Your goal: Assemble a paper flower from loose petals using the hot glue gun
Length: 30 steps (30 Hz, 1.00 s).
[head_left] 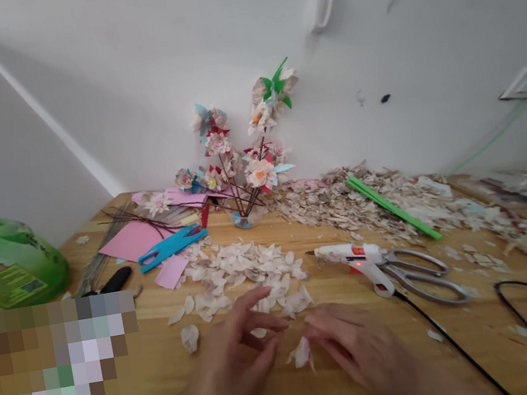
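Observation:
My right hand (350, 338) has its fingers closed in a pinch on a small white petal flower (302, 355), which hangs just left of the fingertips. Beside it, my left hand (240, 360) is held with thumb and fingers apart, and I see nothing gripped in it. Its fingertips are close to the flower. Right beyond both hands lies a loose heap of pale, thin petal-like pieces (242, 265). A white glue gun (354, 256) with a red light rests to the right, its nozzle pointing left, against grey-handled scissors (425, 275).
Handmade flowers on twigs (262, 174) stand in a small holder by the wall. Blue strips (173, 245), pink paper (132, 241) and a green bottle (1, 258) are at left. A larger scrap pile (331, 210) with a green strip (394, 208) spreads back right. Black cord (449, 341) crosses the right.

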Motion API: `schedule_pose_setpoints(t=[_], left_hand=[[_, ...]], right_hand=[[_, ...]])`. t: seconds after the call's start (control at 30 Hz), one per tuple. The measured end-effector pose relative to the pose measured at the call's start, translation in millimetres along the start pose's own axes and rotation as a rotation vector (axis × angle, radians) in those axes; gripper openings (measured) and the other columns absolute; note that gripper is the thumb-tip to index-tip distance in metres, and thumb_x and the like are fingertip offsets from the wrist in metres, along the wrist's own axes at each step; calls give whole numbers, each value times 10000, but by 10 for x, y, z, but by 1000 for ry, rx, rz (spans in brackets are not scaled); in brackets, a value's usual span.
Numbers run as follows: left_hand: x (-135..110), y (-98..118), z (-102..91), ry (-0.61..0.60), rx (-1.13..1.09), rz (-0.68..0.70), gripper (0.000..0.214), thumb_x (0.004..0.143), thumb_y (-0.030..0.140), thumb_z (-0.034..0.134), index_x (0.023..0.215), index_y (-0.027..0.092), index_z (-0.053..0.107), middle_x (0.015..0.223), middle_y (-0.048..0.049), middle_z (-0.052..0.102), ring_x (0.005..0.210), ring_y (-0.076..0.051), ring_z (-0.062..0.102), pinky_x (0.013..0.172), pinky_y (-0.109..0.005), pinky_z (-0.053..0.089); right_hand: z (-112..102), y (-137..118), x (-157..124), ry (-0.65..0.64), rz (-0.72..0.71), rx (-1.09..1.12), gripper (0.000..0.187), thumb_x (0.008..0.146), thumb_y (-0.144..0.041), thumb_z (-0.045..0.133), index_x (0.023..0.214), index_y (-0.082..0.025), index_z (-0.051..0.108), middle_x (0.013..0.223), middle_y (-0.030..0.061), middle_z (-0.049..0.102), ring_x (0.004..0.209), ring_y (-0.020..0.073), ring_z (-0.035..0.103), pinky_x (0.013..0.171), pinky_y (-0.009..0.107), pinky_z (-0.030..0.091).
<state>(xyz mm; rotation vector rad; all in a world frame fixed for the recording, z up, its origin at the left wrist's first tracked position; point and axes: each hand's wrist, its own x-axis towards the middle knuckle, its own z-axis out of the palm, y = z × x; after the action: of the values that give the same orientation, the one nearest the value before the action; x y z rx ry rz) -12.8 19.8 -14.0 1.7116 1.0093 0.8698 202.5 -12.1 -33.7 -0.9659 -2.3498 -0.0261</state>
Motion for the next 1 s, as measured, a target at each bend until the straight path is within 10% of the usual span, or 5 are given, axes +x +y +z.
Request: schedule_pose_setpoints(t=[1.0], left_hand=[[-24,48,-22,-278,229,197,471,792,165,469,1236,318,428,939,-23,712,816,-164,658,676,-228,508]], right_hand=[[-58,-120,156,-8,-22,120,183,909,-155,349,898,-189,529,748,21,629,691,130,580,640,246,491]])
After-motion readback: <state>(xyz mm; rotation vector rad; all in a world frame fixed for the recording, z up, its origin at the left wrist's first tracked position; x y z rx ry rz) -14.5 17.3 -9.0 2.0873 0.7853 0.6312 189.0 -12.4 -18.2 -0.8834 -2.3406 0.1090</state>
